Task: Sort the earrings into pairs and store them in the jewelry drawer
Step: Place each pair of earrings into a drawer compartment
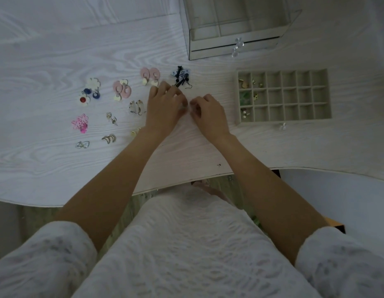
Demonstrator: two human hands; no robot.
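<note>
Few cells of the grey divided drawer tray [283, 122] are filling; I'm pinching something tiny between both hands' fingers [182, 104] while many pairs are waiting on the desk [47, 61].

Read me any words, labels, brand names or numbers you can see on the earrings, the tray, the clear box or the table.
None: no readable text shows anywhere.
The divided tray is plain, with no label.
The clear box carries no lettering.
The earrings, such as the pink round pair, show only shapes and colours.
The table bears wood grain only.
</note>
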